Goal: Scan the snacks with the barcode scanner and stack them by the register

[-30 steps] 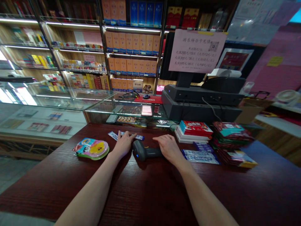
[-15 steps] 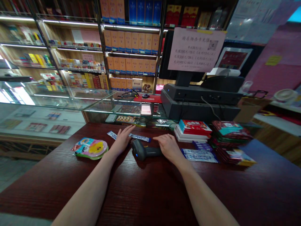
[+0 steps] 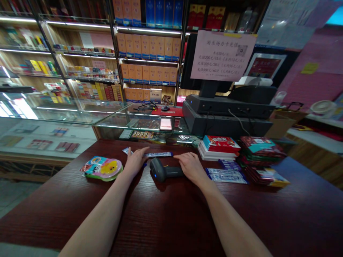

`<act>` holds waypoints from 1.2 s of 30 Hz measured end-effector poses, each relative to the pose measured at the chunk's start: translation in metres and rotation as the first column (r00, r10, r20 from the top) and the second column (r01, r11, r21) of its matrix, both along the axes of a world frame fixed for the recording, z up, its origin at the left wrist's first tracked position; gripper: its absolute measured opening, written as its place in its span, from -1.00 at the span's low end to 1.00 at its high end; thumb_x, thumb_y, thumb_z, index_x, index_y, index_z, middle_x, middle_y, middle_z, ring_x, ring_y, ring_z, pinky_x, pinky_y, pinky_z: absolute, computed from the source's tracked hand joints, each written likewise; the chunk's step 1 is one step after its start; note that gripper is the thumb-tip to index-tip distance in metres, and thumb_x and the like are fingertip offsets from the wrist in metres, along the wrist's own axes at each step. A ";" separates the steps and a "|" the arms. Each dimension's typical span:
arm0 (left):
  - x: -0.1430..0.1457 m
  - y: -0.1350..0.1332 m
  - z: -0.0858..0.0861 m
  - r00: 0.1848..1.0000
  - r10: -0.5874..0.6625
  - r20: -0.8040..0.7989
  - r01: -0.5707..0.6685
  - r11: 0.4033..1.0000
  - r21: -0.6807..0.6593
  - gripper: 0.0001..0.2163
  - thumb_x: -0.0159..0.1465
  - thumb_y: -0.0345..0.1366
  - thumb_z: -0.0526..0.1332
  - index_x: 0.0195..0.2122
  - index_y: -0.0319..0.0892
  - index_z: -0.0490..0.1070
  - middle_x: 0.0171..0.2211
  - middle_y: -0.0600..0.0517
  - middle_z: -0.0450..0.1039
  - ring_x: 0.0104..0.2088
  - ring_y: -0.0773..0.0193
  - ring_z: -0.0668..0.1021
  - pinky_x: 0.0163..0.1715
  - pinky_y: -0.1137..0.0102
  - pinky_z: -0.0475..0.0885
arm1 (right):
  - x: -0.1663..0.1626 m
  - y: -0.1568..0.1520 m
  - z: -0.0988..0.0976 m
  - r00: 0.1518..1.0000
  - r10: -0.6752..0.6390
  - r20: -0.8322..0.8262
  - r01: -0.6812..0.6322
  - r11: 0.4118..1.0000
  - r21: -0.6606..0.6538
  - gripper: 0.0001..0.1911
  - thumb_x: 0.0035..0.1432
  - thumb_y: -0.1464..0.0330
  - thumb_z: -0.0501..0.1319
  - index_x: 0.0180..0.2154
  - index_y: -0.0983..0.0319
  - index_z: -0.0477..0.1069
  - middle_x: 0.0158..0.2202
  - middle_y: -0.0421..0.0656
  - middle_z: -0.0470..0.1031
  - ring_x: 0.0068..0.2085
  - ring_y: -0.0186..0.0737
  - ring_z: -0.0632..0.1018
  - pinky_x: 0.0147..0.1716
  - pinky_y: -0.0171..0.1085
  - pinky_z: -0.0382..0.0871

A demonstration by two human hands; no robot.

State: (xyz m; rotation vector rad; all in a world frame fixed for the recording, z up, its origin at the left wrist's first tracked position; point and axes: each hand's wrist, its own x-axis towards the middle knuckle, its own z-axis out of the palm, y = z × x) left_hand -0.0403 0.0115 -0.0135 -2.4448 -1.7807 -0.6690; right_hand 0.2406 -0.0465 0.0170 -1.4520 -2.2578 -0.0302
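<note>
My left hand (image 3: 135,162) is over the left part of the dark wooden counter (image 3: 160,217), its fingers apart. Beneath and beside it are slim blue-and-white stick packets (image 3: 159,154), partly hidden by the hand. My right hand (image 3: 191,166) rests at the handle end of a grey barcode scanner (image 3: 163,172), fingers loosely bent, one fingertip close to a packet's right end. No grip around the handle shows. The scanner lies on its side between my hands, a blue light lit on its head. Left of my left hand lies a colourful blister pack (image 3: 103,167) with a yellow duck.
Right of my right hand lie more blue packets (image 3: 227,175), red and white boxes (image 3: 221,144) and stacked dark-red packs (image 3: 262,150). A monitor with a paper sign (image 3: 222,55) stands behind them. A glass display case (image 3: 112,119) borders the counter's far side.
My left hand has drawn back slightly to the left, its thumb side lifting. The packet beside its fingertips has turned straighter across the counter. My right hand and the scanner keep their places.
</note>
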 end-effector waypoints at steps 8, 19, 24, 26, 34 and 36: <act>0.006 -0.006 0.010 0.976 -0.185 0.117 0.176 0.981 0.085 -0.60 0.38 -0.31 0.14 0.24 0.00 0.27 0.04 -0.03 0.57 0.09 0.09 0.57 0.35 -0.23 -0.23 | -0.001 0.001 -0.001 1.000 -0.026 -0.005 0.026 0.999 0.022 -0.58 0.28 0.48 0.16 0.14 0.12 0.43 0.12 -0.10 0.54 0.12 -0.06 0.47 0.15 0.00 0.21; 0.014 -0.020 0.028 0.941 -0.313 0.129 0.277 0.931 0.239 -0.67 0.42 -0.23 0.10 0.19 -0.03 0.32 0.07 -0.03 0.55 0.10 0.15 0.55 0.39 -0.14 -0.29 | 0.001 0.002 0.003 0.996 -0.015 -0.090 0.030 0.987 0.160 -0.65 0.28 0.42 0.22 0.10 0.13 0.45 0.03 -0.09 0.59 0.05 -0.06 0.51 0.12 -0.02 0.22; 0.016 -0.029 0.039 0.945 -0.307 0.112 0.250 0.899 0.360 -0.70 0.44 -0.24 0.06 0.16 -0.05 0.36 0.07 -0.02 0.53 0.13 0.16 0.50 0.40 -0.09 -0.22 | 0.000 -0.001 0.008 0.990 0.018 -0.141 0.018 0.967 0.253 -0.69 0.33 0.37 0.20 0.08 0.16 0.46 -0.01 -0.09 0.59 0.01 -0.08 0.53 0.07 -0.07 0.23; 0.018 -0.034 0.044 0.945 -0.304 0.119 0.240 0.894 0.379 -0.70 0.45 -0.25 0.04 0.16 -0.04 0.36 0.07 -0.01 0.53 0.13 0.17 0.49 0.40 -0.05 -0.14 | 0.000 -0.002 0.010 0.982 0.035 -0.187 0.017 0.962 0.271 -0.69 0.35 0.35 0.17 0.10 0.15 0.45 0.01 -0.08 0.58 0.03 -0.09 0.53 0.08 -0.08 0.24; 0.024 -0.036 0.043 0.928 -0.308 0.209 0.217 0.904 0.369 -0.72 0.47 -0.22 0.00 0.09 -0.08 0.40 -0.07 0.01 0.60 -0.06 0.25 0.59 0.30 0.12 0.15 | -0.001 -0.001 0.014 0.843 0.116 -0.526 -0.046 0.988 0.145 -0.73 0.38 0.23 0.11 -0.06 0.13 0.55 -0.10 -0.11 0.61 -0.03 -0.13 0.58 0.01 -0.16 0.39; 0.025 -0.034 0.039 0.928 -0.301 0.220 0.208 0.908 0.363 -0.72 0.47 -0.20 0.00 0.08 -0.09 0.40 -0.10 0.01 0.61 -0.10 0.25 0.60 0.27 0.13 0.17 | -0.002 0.000 0.013 0.808 0.118 -0.577 -0.059 0.991 0.120 -0.73 0.36 0.22 0.13 -0.08 0.13 0.56 -0.11 -0.12 0.62 -0.06 -0.14 0.59 -0.01 -0.19 0.40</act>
